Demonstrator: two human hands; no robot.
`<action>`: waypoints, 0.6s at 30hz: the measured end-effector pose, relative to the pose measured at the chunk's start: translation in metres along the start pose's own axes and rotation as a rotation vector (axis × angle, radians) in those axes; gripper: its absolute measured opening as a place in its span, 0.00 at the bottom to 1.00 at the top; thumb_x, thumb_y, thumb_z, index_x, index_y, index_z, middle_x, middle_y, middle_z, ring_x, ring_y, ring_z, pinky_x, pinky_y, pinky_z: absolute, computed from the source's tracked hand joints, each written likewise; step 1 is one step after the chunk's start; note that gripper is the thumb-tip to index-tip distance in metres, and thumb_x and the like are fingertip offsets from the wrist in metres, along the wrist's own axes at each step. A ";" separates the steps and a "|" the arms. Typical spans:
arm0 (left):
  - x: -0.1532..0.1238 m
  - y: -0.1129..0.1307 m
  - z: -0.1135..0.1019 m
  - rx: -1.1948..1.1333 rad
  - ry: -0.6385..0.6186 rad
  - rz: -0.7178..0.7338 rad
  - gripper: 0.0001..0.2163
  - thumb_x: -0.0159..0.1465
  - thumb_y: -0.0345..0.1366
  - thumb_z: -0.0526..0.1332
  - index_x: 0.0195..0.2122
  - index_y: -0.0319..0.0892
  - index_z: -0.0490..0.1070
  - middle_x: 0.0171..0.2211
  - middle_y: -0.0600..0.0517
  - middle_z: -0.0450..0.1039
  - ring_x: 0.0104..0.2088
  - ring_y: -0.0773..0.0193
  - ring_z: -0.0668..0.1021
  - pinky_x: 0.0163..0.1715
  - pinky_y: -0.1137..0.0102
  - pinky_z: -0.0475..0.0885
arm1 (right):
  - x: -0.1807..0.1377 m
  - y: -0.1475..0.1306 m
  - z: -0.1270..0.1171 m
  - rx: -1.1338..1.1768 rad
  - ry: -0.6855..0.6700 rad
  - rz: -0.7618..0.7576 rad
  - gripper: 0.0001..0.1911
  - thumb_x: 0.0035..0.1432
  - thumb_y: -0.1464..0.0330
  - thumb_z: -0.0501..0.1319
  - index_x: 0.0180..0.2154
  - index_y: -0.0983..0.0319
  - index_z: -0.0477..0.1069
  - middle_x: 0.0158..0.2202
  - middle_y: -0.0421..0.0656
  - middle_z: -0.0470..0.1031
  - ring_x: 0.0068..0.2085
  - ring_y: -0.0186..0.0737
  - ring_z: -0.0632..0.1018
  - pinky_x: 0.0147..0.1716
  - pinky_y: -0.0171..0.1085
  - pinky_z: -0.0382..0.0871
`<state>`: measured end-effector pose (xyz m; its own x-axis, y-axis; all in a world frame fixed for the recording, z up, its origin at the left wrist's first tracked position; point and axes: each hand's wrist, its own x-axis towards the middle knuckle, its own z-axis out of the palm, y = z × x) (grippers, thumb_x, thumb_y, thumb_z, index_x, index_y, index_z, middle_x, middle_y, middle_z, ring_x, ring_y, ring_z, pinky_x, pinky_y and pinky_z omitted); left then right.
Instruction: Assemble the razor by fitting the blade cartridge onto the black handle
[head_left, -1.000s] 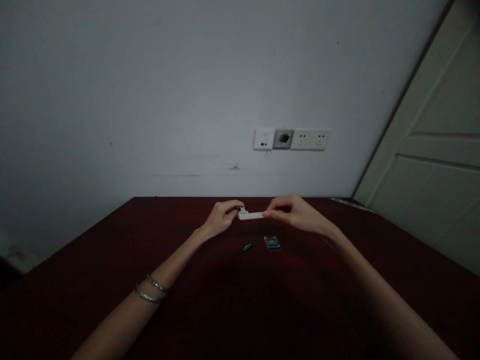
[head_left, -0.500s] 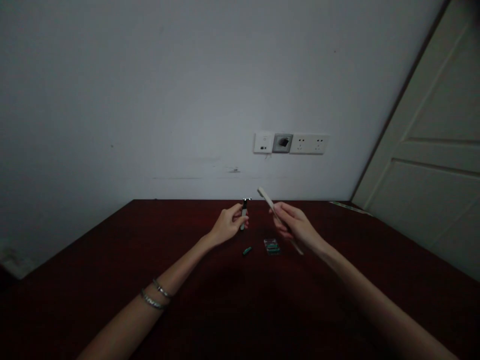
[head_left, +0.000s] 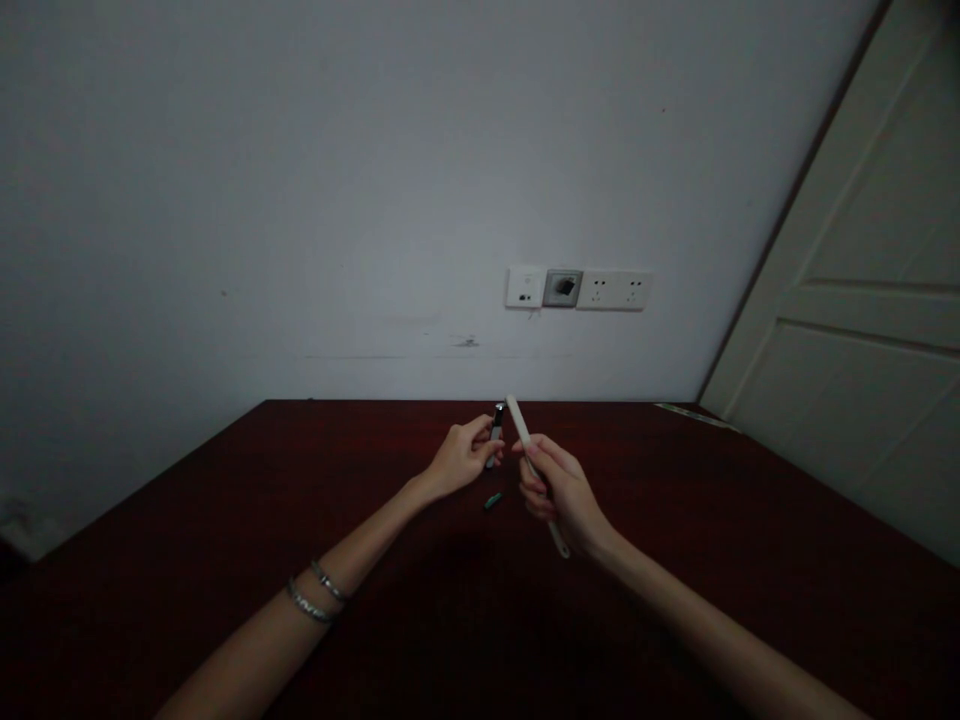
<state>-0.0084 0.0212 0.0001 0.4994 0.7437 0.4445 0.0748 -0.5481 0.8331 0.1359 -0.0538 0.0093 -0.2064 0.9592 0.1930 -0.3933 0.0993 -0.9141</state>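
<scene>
A small razor (head_left: 497, 421), with a silver top, a dark neck and a pale handle, stands nearly upright in my left hand (head_left: 459, 460), whose fingers are closed round it. My right hand (head_left: 560, 490) grips a long white toothbrush-like brush (head_left: 517, 420). Its handle, with a hole at the lower end, slants down past my palm. The brush's head end is just right of the razor's top; whether they touch I cannot tell. Below my hands, a small green piece (head_left: 493, 501) lies on the dark red table (head_left: 360, 640).
Behind the table rises a pale wall (head_left: 375, 200) with a row of sockets (head_left: 611, 289). To the right is a white panelled door (head_left: 862, 300). A thin pale strip (head_left: 697, 416) lies at the table's back right edge.
My right hand has moved left and down, bringing the brush near the razor and turning it steeper. The clear case with green pieces is now hidden, apparently behind that hand. The razor has turned slightly.
</scene>
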 end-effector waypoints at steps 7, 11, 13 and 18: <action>0.006 0.002 -0.007 -0.050 0.079 0.020 0.06 0.59 0.35 0.56 0.34 0.37 0.64 0.26 0.52 0.70 0.25 0.68 0.75 0.27 0.72 0.70 | -0.017 0.023 0.006 0.021 0.067 0.033 0.14 0.53 0.57 0.59 0.33 0.61 0.62 0.15 0.28 0.51 0.12 0.21 0.49 0.09 0.24 0.41; 0.005 0.003 -0.006 -0.032 0.048 0.018 0.07 0.59 0.35 0.57 0.34 0.37 0.64 0.25 0.52 0.70 0.24 0.68 0.75 0.27 0.72 0.71 | -0.013 0.013 0.008 0.049 0.081 -0.102 0.13 0.53 0.58 0.58 0.32 0.61 0.62 0.15 0.28 0.51 0.13 0.21 0.49 0.10 0.24 0.41; 0.003 0.003 -0.003 -0.035 0.031 0.012 0.07 0.59 0.35 0.57 0.34 0.37 0.64 0.25 0.52 0.70 0.24 0.67 0.75 0.27 0.71 0.71 | -0.009 0.009 0.008 0.060 0.063 -0.114 0.13 0.53 0.58 0.58 0.32 0.61 0.62 0.15 0.28 0.51 0.12 0.21 0.48 0.10 0.24 0.40; 0.002 0.004 0.003 -0.044 -0.004 -0.008 0.07 0.58 0.35 0.58 0.34 0.37 0.64 0.26 0.51 0.71 0.24 0.67 0.75 0.28 0.71 0.71 | -0.003 0.008 0.006 0.069 0.052 -0.120 0.13 0.53 0.58 0.59 0.30 0.61 0.61 0.14 0.28 0.51 0.12 0.21 0.47 0.10 0.24 0.39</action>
<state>-0.0043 0.0191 0.0034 0.5024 0.7465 0.4363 0.0407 -0.5245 0.8505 0.1279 -0.0573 0.0041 -0.1083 0.9542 0.2789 -0.4734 0.1972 -0.8585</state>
